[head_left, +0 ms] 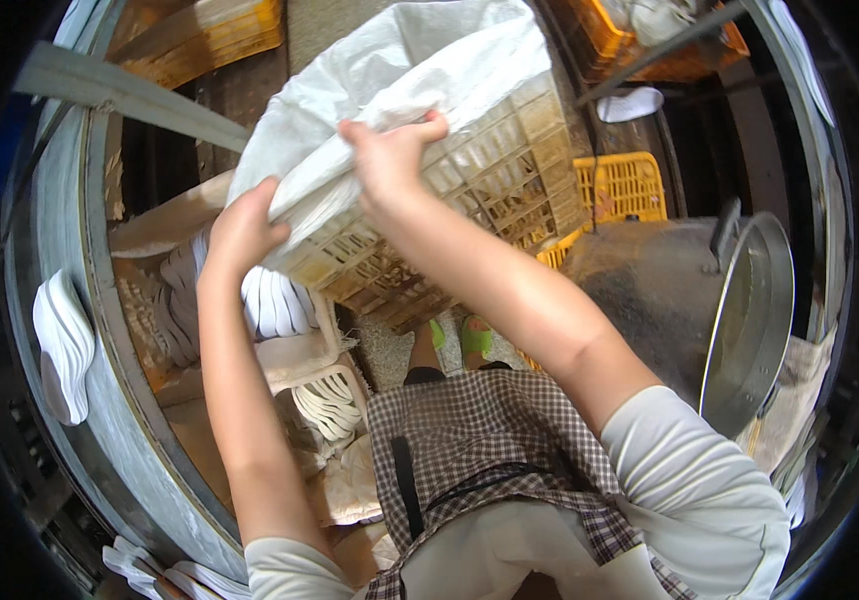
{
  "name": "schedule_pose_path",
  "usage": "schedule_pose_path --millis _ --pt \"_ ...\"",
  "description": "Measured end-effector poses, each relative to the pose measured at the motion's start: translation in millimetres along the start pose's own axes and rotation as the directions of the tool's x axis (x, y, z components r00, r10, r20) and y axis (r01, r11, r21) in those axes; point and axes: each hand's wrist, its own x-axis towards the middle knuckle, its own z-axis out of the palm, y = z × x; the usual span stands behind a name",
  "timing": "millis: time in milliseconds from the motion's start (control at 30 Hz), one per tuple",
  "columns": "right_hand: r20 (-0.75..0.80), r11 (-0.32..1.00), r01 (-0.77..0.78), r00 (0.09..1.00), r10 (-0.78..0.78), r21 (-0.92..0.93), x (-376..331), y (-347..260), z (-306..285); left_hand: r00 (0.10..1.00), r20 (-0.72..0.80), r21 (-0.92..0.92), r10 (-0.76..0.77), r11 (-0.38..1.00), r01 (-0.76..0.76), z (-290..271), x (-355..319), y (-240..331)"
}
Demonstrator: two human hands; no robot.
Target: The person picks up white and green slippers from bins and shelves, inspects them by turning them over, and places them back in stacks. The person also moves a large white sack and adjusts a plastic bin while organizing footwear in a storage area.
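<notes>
The right hand (389, 160) was closed over the near rim of a pale plastic crate (489, 170), thumb hooked inward and fingers pinching the white woven sack (399, 60) that lined it against the edge. The left hand (244, 230) gripped the crate's left corner in the same way, fingers curled over a fold of the liner. The crate was held up in front of the person, above waist height and tilted, its latticed side and underside facing down and to the right.

Judging from the tilt, the hold would work best with both hands trapping liner and rim together, so that the sack could not slide loose, and with the two grips kept level to stop the crate from twisting.

The crate was stiff, cream-coloured openwork with square slots, grimy along its lower ribs. The sack looked thin, crinkled and slightly glossy. Below on the left, stacks of white shoe insoles (274, 300) lay on edge, flat and curved, and more of them (64, 345) rested on the grey metal rim (99, 330) at far left. A yellow mesh crate (624, 185) stood to the right, beside a dull metal drum (649, 290) with its round lid (749, 320) tipped up.
</notes>
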Motion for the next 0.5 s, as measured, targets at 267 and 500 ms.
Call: schedule_pose_path --millis 267,500 --pt "0.282 0.941 0.058 0.946 -0.158 0.333 -110.7 -39.2 -30.1 0.981 -0.181 -0.178 -0.072 0.983 0.040 -42.5 -86.2 30.4" --pt "0.458 0.924 0.114 0.842 -0.284 0.364 -187.2 -70.0 -65.1 0.951 -0.299 -0.067 -0.074 0.996 0.057 -70.0 -157.9 69.6"
